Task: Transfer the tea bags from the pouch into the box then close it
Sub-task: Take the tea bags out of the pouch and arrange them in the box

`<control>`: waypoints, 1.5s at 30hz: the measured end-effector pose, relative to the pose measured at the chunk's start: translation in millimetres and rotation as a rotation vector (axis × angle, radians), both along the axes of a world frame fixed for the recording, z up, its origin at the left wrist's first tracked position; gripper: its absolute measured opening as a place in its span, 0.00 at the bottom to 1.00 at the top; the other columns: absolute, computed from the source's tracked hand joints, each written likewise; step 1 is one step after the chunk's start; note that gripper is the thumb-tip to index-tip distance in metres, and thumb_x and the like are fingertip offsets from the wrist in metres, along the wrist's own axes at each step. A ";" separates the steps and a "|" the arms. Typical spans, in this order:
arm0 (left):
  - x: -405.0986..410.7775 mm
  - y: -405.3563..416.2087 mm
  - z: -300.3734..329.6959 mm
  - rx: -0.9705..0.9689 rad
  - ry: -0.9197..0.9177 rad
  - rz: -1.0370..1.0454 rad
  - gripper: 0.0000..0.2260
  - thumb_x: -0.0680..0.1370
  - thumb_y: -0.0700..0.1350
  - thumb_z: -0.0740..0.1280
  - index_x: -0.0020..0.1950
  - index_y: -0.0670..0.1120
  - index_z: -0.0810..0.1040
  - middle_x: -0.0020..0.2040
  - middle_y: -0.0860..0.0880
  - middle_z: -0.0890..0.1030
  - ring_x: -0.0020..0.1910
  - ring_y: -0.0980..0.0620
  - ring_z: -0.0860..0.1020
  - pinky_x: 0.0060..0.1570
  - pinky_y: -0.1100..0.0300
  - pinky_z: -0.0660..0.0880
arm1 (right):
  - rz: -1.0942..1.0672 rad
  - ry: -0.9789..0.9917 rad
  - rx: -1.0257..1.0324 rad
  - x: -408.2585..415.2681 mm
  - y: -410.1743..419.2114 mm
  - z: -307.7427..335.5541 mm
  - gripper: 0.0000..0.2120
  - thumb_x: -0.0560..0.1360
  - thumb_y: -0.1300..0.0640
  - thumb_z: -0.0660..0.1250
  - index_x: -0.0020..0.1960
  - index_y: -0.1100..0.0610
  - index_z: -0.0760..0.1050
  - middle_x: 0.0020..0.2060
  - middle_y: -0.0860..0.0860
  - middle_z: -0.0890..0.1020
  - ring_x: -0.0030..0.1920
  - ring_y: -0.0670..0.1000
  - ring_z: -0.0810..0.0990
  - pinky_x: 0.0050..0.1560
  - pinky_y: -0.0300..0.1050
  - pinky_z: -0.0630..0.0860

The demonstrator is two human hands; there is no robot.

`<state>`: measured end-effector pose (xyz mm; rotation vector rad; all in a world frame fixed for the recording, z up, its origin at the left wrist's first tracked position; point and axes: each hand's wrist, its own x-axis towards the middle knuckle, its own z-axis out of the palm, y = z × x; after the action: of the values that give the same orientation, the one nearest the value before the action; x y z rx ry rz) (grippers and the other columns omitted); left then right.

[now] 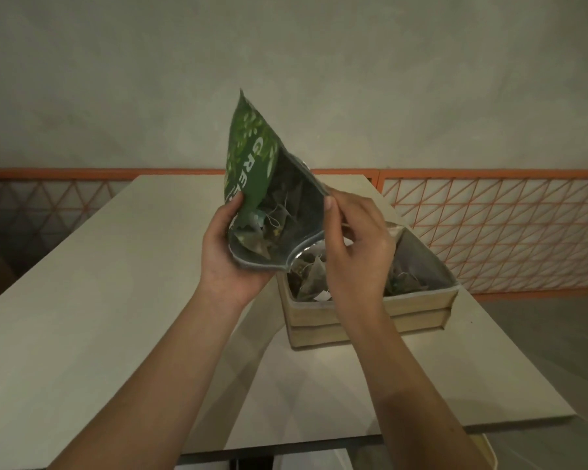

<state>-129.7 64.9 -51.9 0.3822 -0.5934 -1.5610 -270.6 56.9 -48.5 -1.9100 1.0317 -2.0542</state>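
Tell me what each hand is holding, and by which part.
Both hold the green foil tea pouch at its open mouth: left hand grips the printed side's rim, right hand pinches the opposite rim.

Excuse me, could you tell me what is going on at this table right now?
A person holds a green foil pouch tipped mouth-down over an open beige cardboard box on the pale table. The left hand grips one side of the pouch's mouth and the right hand pinches the other, spreading it. Pyramid tea bags already lie in the box; more remain inside the pouch.
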 end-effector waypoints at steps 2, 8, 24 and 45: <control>1.2 -1.3 -0.9 0.020 0.008 0.005 0.28 0.77 0.55 0.65 0.76 0.47 0.70 0.77 0.43 0.67 0.76 0.41 0.66 0.73 0.45 0.65 | 0.015 -0.020 0.073 -1.4 -1.0 -3.0 0.11 0.80 0.61 0.64 0.60 0.60 0.80 0.51 0.51 0.81 0.51 0.40 0.77 0.52 0.40 0.79; -1.3 2.3 0.9 0.070 0.075 0.045 0.25 0.77 0.55 0.65 0.72 0.47 0.76 0.72 0.44 0.75 0.70 0.43 0.75 0.62 0.50 0.77 | -0.134 -0.003 0.024 8.6 14.9 -4.9 0.20 0.73 0.56 0.73 0.62 0.59 0.75 0.58 0.55 0.71 0.60 0.51 0.71 0.60 0.35 0.68; -1.3 6.1 -0.6 0.081 0.058 0.057 0.26 0.80 0.57 0.61 0.75 0.45 0.71 0.73 0.41 0.74 0.68 0.43 0.75 0.59 0.51 0.78 | 0.019 0.148 0.152 5.2 30.8 10.5 0.02 0.75 0.53 0.69 0.47 0.48 0.80 0.42 0.41 0.80 0.46 0.47 0.76 0.47 0.45 0.70; -7.7 -1.6 -5.9 0.019 0.123 0.059 0.18 0.81 0.55 0.60 0.60 0.47 0.82 0.56 0.45 0.83 0.50 0.44 0.84 0.47 0.51 0.82 | 0.105 -0.506 0.206 -48.7 7.0 22.5 0.02 0.83 0.57 0.60 0.51 0.53 0.69 0.47 0.50 0.79 0.30 0.54 0.82 0.33 0.43 0.79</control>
<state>-137.4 63.3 -57.8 0.3135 -0.4685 -1.5224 -319.3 63.9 -26.0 -1.2236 0.9443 -2.1113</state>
